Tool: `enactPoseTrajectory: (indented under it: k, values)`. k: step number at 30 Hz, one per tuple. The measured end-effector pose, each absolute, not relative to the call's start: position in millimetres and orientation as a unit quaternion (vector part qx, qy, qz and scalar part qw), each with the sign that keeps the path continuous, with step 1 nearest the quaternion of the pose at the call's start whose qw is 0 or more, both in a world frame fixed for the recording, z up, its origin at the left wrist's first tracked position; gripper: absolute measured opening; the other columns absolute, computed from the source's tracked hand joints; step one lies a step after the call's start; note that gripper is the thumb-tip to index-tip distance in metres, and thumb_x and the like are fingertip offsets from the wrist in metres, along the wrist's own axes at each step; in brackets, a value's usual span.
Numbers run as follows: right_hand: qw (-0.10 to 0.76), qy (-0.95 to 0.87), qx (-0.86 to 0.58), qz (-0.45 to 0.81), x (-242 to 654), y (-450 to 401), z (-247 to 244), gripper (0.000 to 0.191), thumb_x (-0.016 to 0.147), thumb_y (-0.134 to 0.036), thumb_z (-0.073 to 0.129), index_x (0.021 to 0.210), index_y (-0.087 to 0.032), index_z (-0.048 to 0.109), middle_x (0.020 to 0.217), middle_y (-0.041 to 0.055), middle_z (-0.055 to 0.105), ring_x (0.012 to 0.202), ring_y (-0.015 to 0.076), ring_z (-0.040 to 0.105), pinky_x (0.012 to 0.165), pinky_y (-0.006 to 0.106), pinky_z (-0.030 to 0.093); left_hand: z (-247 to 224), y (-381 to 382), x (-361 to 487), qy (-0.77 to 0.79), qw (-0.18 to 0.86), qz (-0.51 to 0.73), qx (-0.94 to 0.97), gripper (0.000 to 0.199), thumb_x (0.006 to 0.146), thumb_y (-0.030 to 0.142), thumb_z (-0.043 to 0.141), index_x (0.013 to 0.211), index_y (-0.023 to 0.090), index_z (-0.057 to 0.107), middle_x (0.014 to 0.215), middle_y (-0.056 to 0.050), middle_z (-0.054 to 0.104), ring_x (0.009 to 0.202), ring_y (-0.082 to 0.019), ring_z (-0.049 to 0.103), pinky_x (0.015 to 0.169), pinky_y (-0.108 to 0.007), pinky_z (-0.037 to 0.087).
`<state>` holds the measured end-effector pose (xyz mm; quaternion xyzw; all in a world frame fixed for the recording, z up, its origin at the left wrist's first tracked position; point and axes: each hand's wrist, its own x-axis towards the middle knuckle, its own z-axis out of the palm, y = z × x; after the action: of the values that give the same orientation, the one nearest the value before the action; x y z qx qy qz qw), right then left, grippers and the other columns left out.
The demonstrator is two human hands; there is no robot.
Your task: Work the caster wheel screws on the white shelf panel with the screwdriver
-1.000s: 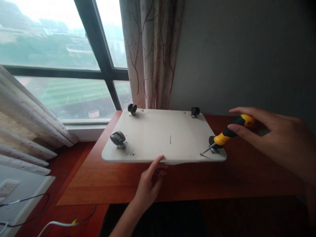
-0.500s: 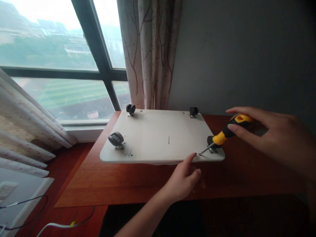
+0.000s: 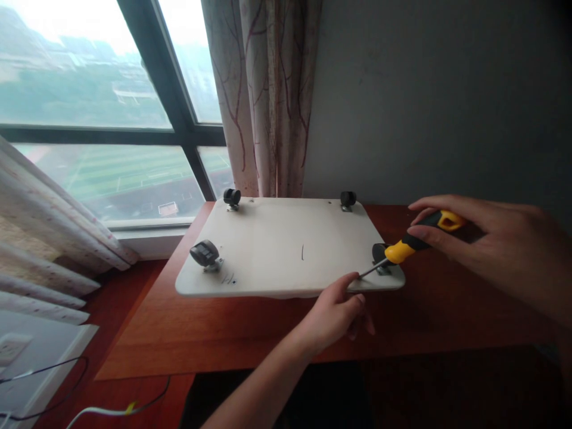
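Observation:
A white board [image 3: 263,238] with rounded corners lies flat, and black casters [image 3: 204,254] stand up from its corners. My right hand [image 3: 487,238] is closed round the handle of a yellow-and-black screwdriver [image 3: 401,250]. Its shaft slants down leftward, past the near right caster [image 3: 379,255], to the board's front edge. At the shaft's tip rests the outstretched index finger of my left hand [image 3: 337,313]; the other fingers are loosely bent, with nothing seen in them. The fingertip hides what lies under the tip.
The board rests on a reddish-brown wooden table [image 3: 179,336]. Behind it hangs a patterned curtain [image 3: 268,107] beside a window [image 3: 134,179], with a grey wall [image 3: 424,107] to the right. Cables [image 3: 107,411] trail at the lower left, near a wall socket [image 3: 13,348].
The screwdriver has tilted lower, its handle swinging slightly to the right with my right hand. My left fingertip now covers the shaft's tip. The whole view has shifted a little.

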<state>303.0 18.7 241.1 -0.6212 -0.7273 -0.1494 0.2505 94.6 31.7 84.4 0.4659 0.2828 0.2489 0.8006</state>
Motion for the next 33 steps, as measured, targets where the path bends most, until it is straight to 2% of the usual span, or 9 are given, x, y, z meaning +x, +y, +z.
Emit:
enactPoseTrajectory:
  k: [3,6,12,15,18,20,24,26,33]
  values:
    - [0.247,-0.745,-0.606,-0.129,304.2,18.2,241.8,0.039,0.087,-0.057,0.056,0.115,-0.034,0.069,0.095,-0.0017,0.078,0.074,0.0215,0.073,0.069,0.034,0.053,87.3,32.8,93.3,0.292,0.808,0.239,0.452,0.074,0.088,0.038,0.061,0.151,0.008,0.036,0.063,-0.001,0.069,0.044,-0.009,0.047,0.047,-0.021,0.032]
    - [0.242,-0.762,-0.589,-0.117,305.9,17.8,240.8,0.038,0.086,-0.048,0.055,0.119,-0.032,0.065,0.104,-0.0003,0.077,0.080,0.0213,0.074,0.070,0.033,0.054,88.2,32.6,91.8,0.291,0.821,0.242,0.428,0.074,0.087,0.038,0.062,0.150,0.010,0.037,0.066,-0.003,0.070,0.046,-0.010,0.050,0.047,-0.021,0.030]
    - [0.237,-0.731,-0.620,-0.156,308.5,21.1,238.7,0.036,0.089,-0.064,0.055,0.097,-0.032,0.071,0.091,-0.0012,0.078,0.072,0.0214,0.070,0.068,0.034,0.051,86.7,32.2,91.4,0.273,0.852,0.250,0.371,0.079,0.083,0.035,0.064,0.152,0.011,0.034,0.068,-0.004,0.071,0.046,-0.011,0.052,0.047,-0.021,0.025]
    - [0.238,-0.744,-0.611,-0.129,311.1,20.7,239.0,0.031,0.089,-0.053,0.056,0.108,-0.033,0.069,0.101,-0.0018,0.077,0.082,0.0213,0.073,0.074,0.033,0.052,87.1,31.9,91.1,0.271,0.861,0.254,0.347,0.080,0.081,0.032,0.064,0.152,0.011,0.033,0.068,-0.004,0.071,0.046,-0.011,0.051,0.046,-0.021,0.023]
    - [0.237,-0.769,-0.585,-0.105,313.5,19.1,238.4,0.036,0.086,-0.043,0.057,0.119,-0.033,0.065,0.115,-0.0012,0.074,0.097,0.0217,0.072,0.082,0.033,0.053,87.6,30.0,90.9,0.262,0.871,0.261,0.322,0.081,0.081,0.031,0.065,0.152,0.011,0.032,0.068,-0.004,0.071,0.045,-0.011,0.051,0.045,-0.020,0.021]
    - [0.237,-0.768,-0.586,-0.110,314.1,18.8,237.5,0.035,0.086,-0.045,0.057,0.118,-0.032,0.065,0.115,-0.0009,0.074,0.096,0.0218,0.072,0.082,0.033,0.052,87.8,28.2,91.2,0.252,0.878,0.271,0.302,0.081,0.080,0.029,0.065,0.152,0.011,0.032,0.068,-0.004,0.071,0.044,-0.010,0.050,0.044,-0.020,0.019]
    - [0.234,-0.726,-0.631,-0.142,313.6,20.6,237.7,0.036,0.089,-0.063,0.055,0.101,-0.032,0.068,0.093,-0.0021,0.076,0.077,0.0207,0.071,0.069,0.032,0.050,87.8,24.8,92.4,0.244,0.883,0.286,0.281,0.079,0.079,0.026,0.064,0.150,0.011,0.033,0.067,-0.005,0.071,0.043,-0.010,0.051,0.042,-0.020,0.017]
    - [0.230,-0.722,-0.639,-0.133,313.6,20.9,239.0,0.034,0.090,-0.062,0.054,0.100,-0.033,0.069,0.090,-0.0035,0.076,0.075,0.0193,0.071,0.068,0.031,0.050,87.9,23.9,92.6,0.241,0.886,0.289,0.271,0.078,0.080,0.025,0.064,0.150,0.010,0.033,0.067,-0.006,0.071,0.043,-0.010,0.051,0.041,-0.020,0.016]
    - [0.232,-0.748,-0.616,-0.081,316.6,17.2,238.7,0.035,0.086,-0.046,0.055,0.120,-0.037,0.063,0.115,-0.0045,0.074,0.097,0.0205,0.072,0.082,0.032,0.051,88.4,23.3,92.9,0.224,0.896,0.294,0.245,0.077,0.078,0.024,0.066,0.148,0.010,0.035,0.067,-0.006,0.071,0.043,-0.010,0.051,0.042,-0.020,0.015]
